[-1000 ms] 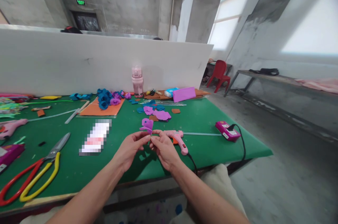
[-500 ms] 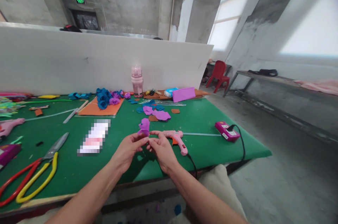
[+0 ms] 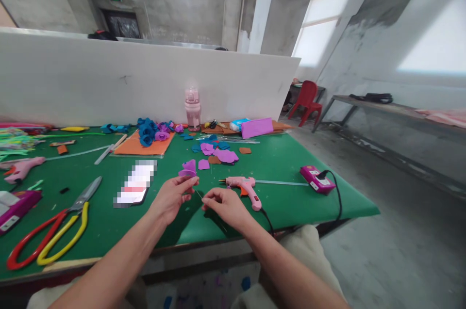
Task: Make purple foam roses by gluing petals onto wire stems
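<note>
My left hand (image 3: 171, 196) pinches a small purple foam flower (image 3: 188, 169) just above the green table (image 3: 109, 221). My right hand (image 3: 223, 206) is closed in a pinch a little to the right, on the lower end of a thin stem (image 3: 199, 195) that runs up to the flower. A pink glue gun (image 3: 243, 186) lies on the table just beyond my right hand. Loose purple and blue foam petals (image 3: 218, 153) lie further back.
Large red and yellow scissors (image 3: 54, 231) lie at the left, with a phone (image 3: 136, 185) beside them. A pink power strip (image 3: 316, 179) with a black cable sits at the right. Blue and purple foam flowers (image 3: 151, 132), an orange sheet, and a pink bottle (image 3: 192, 107) stand before a white partition.
My hands have drawn apart: the left moved left with the purple flower, the right slid down the thin stem. The camera view shifted slightly.
</note>
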The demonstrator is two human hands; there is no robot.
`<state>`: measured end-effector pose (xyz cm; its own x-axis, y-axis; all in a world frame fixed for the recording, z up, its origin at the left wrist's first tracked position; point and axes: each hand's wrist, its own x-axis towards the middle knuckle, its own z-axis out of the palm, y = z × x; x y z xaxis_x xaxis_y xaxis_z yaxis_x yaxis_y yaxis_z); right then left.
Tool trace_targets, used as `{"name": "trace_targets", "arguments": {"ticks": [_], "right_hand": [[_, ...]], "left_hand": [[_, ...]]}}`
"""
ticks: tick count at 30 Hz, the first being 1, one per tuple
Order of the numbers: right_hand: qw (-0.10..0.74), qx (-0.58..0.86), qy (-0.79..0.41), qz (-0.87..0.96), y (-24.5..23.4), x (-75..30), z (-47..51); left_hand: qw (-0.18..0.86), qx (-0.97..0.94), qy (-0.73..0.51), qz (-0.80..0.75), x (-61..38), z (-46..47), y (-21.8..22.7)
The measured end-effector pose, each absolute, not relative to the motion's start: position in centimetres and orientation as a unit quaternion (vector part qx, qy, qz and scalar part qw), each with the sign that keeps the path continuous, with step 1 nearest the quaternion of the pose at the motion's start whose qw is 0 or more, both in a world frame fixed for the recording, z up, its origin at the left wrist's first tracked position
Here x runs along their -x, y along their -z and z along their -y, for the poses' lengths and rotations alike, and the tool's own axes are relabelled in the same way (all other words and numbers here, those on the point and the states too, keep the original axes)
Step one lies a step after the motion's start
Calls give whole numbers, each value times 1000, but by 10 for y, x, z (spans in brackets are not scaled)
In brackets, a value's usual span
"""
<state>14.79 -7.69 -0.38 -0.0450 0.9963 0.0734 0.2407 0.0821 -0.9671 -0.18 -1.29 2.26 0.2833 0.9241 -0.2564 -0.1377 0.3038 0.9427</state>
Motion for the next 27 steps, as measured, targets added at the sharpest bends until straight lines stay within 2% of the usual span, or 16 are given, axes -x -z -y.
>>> {"name": "trace_targets", "arguments": {"ticks": [2, 7, 9, 12, 18, 27], "right_hand": [[437, 529, -403, 606, 7, -148, 76], [428, 530, -451, 576, 20, -144, 68], [441, 547, -413, 579, 23, -141, 72], [473, 562, -270, 623, 25, -137, 89], [364, 556, -186, 723, 28, -136, 111], [319, 601, -187, 708, 16, -142, 79]], "left_hand": [[694, -422, -385, -438, 1, 14, -21], [711, -396, -388, -432, -5, 18, -14], [697, -397, -418, -427, -8, 16, -9], [681, -390, -453, -423, -11, 10, 0], [680, -391, -449, -427, -12, 6, 8], [665, -418, -444, -431, -15, 6, 11]]}}
